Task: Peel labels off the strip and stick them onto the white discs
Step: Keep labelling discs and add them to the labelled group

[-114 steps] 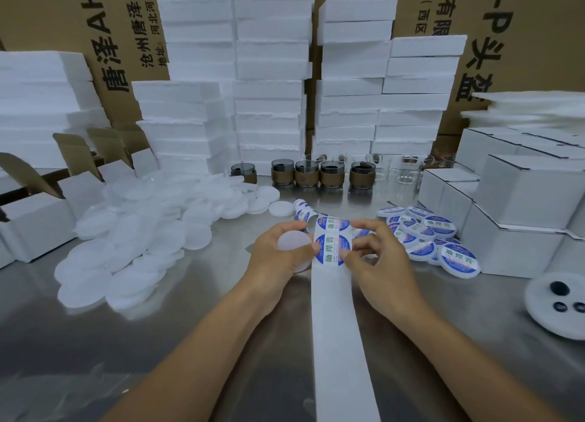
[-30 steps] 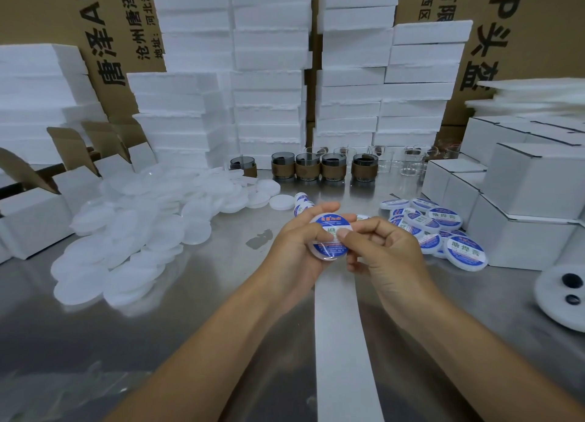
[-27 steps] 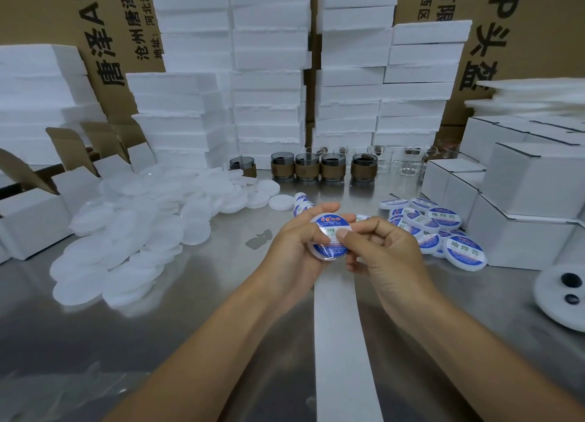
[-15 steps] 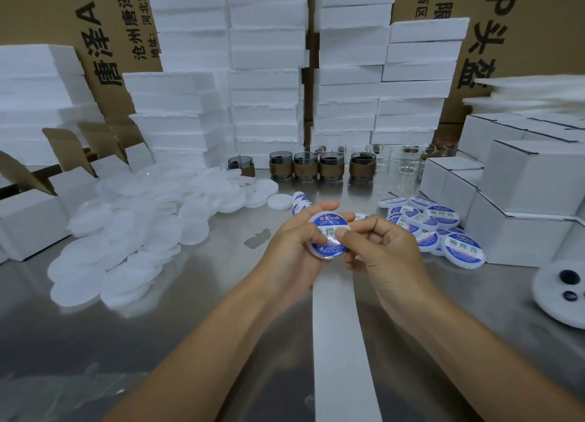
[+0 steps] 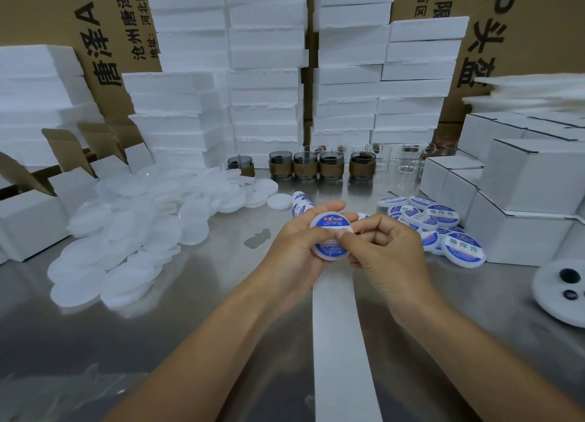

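My left hand (image 5: 296,246) holds a white disc (image 5: 330,223) that carries a round blue-and-white label. The thumb and finger of my right hand (image 5: 384,250) press on the middle of that label. The white backing strip (image 5: 340,336) runs from under my hands toward me, bare of labels along this stretch. Its far end, with labels still on it (image 5: 300,203), curls on the table just past my left hand. A heap of bare white discs (image 5: 136,231) lies at the left. Several labelled discs (image 5: 438,222) lie in a pile at the right.
The steel table (image 5: 196,311) bears white cartons (image 5: 525,200) at the right and open cartons (image 5: 28,219) at the left. Brown-sleeved jars (image 5: 330,165) and clear glasses (image 5: 408,159) stand at the back before stacked foam slabs (image 5: 266,73). A white foam plate with dark pieces (image 5: 563,290) lies far right.
In the oldest frame both hands were peeling a label from the strip beside a bare disc. Since one second ago the labelled disc stays in my left hand and my right fingers keep rubbing it.
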Available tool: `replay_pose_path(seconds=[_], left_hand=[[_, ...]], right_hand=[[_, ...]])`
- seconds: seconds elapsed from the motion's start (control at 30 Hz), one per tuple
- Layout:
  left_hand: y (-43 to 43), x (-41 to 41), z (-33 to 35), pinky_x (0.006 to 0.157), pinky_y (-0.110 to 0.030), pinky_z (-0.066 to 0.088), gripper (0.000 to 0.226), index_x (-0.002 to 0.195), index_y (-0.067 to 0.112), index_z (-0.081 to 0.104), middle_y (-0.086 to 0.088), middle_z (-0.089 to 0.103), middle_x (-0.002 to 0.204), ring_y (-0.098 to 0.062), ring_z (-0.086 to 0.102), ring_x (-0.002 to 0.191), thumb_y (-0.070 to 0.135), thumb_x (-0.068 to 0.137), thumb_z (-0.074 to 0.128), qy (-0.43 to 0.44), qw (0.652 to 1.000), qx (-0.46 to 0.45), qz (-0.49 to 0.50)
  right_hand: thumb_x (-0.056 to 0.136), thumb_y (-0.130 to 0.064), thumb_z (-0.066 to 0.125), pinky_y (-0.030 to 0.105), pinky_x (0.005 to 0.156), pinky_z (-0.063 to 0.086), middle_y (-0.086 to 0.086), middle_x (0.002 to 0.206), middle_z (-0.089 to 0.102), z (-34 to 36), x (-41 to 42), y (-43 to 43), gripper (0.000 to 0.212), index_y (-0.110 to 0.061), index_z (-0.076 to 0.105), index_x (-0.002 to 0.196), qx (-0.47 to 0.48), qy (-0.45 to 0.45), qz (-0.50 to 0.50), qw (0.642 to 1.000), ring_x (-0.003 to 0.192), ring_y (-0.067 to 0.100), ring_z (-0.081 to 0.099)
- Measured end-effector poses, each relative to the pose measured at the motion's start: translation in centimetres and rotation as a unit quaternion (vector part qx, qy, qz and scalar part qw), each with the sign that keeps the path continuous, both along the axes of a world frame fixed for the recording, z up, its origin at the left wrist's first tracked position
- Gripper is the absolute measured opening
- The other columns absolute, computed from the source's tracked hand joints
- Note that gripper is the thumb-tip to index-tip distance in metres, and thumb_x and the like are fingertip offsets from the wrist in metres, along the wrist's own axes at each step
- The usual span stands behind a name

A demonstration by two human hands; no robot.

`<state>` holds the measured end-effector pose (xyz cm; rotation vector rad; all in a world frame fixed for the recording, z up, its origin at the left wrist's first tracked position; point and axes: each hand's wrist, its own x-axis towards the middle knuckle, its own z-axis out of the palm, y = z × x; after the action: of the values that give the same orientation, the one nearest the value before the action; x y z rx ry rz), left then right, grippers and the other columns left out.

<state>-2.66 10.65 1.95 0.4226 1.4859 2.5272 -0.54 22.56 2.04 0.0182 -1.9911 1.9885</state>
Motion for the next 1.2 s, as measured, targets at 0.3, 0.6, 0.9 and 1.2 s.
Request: replay_pose_path(seconds=[0.3, 0.6, 0.9, 1.2], left_hand=[[0.2, 0.2, -0.3, 0.080, -0.025, 0.056, 0.028, 0.104, 0.012, 0.064, -0.006, 0.072, 0.101, -0.020, 0.068, 0.098, -0.002, 0.095, 0.042, 0.019, 0.998, -0.049, 0.021], [0.5, 0.3, -0.2, 0.081, -0.023, 0.056, 0.028, 0.102, 0.012, 0.063, -0.006, 0.072, 0.095, -0.018, 0.068, 0.090, -0.002, 0.096, 0.039, 0.032, 0.998, -0.035, 0.029], [-0.1, -0.2, -0.6, 0.076, -0.023, 0.056, 0.022, 0.104, 0.007, 0.062, -0.006, 0.074, 0.094, -0.016, 0.070, 0.090, 0.007, 0.095, 0.042, 0.032, 0.999, -0.001, 0.000], [-0.1, 0.1, -0.9, 0.089, -0.032, 0.054, 0.024, 0.106, 0.009, 0.066, -0.011, 0.071, 0.107, -0.020, 0.068, 0.098, 0.018, 0.094, 0.049, 0.006, 0.996, -0.085, 0.016]], right_hand=[[0.080, -0.022, 0.068, 0.026, 0.056, 0.044, 0.006, 0.055, 0.058, -0.4, -0.3, 0.2, 0.018, -0.016, 0.059, 0.066, 0.110, 0.052, -0.048, 0.991, 0.051, 0.015, 0.052], [0.077, -0.025, 0.071, 0.029, 0.057, 0.047, -0.004, 0.052, 0.060, -0.5, -0.4, 0.5, 0.017, -0.022, 0.059, 0.066, 0.194, 0.140, -0.094, 0.966, 0.052, 0.008, 0.058], [0.080, -0.043, 0.061, 0.028, 0.055, 0.041, 0.004, 0.057, 0.058, -0.5, -0.6, 1.2, 0.035, -0.011, 0.051, 0.074, 0.193, 0.018, -0.001, 0.981, 0.051, 0.008, 0.049], [0.089, -0.022, 0.057, 0.026, 0.061, 0.055, 0.005, 0.067, 0.070, -0.2, -0.6, 1.1, 0.027, 0.003, 0.065, 0.080, 0.010, -0.019, 0.096, 0.995, 0.063, 0.013, 0.064]])
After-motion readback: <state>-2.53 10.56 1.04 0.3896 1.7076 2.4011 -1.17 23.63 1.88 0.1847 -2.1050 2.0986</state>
